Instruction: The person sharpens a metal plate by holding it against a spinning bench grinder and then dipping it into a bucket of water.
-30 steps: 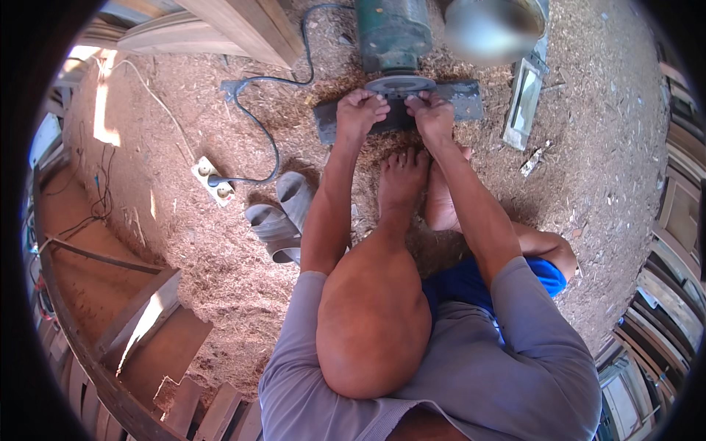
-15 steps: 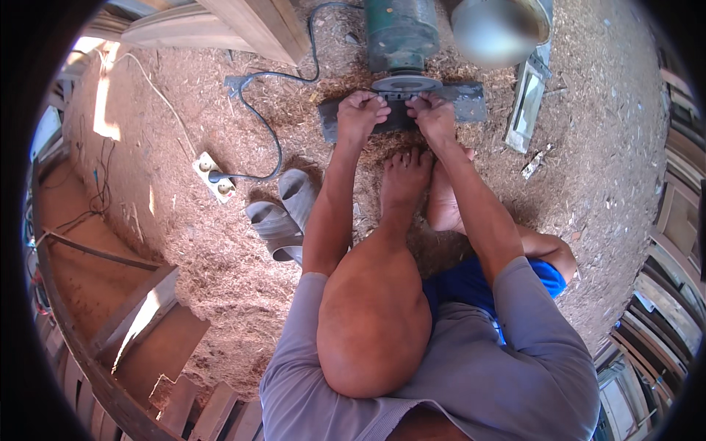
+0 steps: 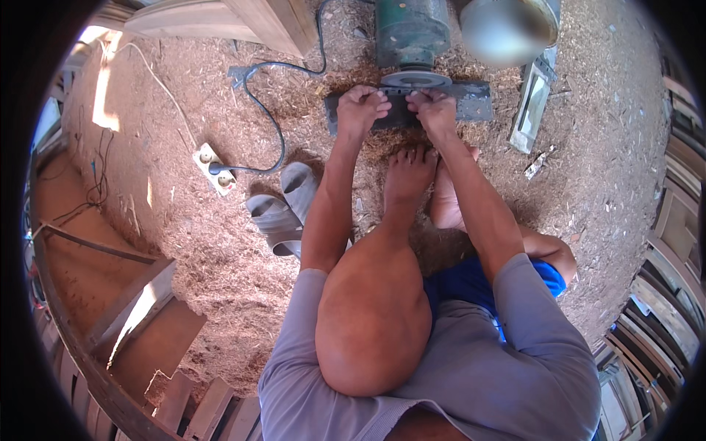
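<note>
My left hand (image 3: pixel 359 110) and my right hand (image 3: pixel 437 112) are side by side at the far middle, each in a pinch. Between their fingertips is a short dark metal strip (image 3: pixel 398 92) with small slots, partly covered by the fingers. It lies right at the near edge of a grey grinding disc (image 3: pixel 418 78); whether it touches cannot be made out. The disc is mounted on a green electric motor (image 3: pixel 412 35). Beneath my hands, a dark flat board (image 3: pixel 473 102) crosses the shavings-covered ground.
A black cable (image 3: pixel 282 137) runs to a white power strip (image 3: pixel 215 169) on the left, near grey sandals (image 3: pixel 285 214). At far right are a round pale container (image 3: pixel 507 33), partly blurred, and a long metal piece (image 3: pixel 531 103). My bare feet (image 3: pixel 409 173) rest close behind the board.
My hands have slid slightly left relative to the disc, with the strip still pinched between them. The whole view has shifted a little.
</note>
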The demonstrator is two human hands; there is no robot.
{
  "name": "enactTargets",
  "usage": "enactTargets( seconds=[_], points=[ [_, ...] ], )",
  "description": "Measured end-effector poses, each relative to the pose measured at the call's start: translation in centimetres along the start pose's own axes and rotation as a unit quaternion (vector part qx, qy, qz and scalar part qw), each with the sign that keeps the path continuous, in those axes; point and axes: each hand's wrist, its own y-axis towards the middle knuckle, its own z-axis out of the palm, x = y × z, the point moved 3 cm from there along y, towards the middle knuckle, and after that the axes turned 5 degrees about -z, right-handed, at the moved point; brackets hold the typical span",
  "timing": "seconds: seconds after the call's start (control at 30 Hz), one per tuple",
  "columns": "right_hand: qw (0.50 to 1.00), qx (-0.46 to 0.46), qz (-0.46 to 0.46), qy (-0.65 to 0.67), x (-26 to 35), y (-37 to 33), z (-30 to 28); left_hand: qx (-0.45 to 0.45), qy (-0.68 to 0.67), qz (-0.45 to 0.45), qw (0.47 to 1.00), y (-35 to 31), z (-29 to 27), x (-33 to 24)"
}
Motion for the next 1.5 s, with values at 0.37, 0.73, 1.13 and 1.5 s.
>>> enactTargets(
  seconds=[0.37,0.73,1.13,1.5],
  points=[
    [0.998,-0.027,0.027,0.054,-0.2,-0.4,-0.6,0.013,0.010,-0.006,1.000,0.8,0.8,0.2],
    [0.995,-0.036,0.041,0.079,0.0,-0.5,-1.3,0.016,0.017,-0.006,1.000,1.3,1.7,0.8],
    [0.993,-0.051,0.047,0.091,-0.2,-0.5,-1.7,0.031,0.048,-0.003,0.998,1.2,2.2,0.8],
    [0.994,-0.053,0.033,0.092,-0.2,-0.5,-1.1,0.024,0.041,0.011,0.999,1.0,1.8,0.7]
  ],
)
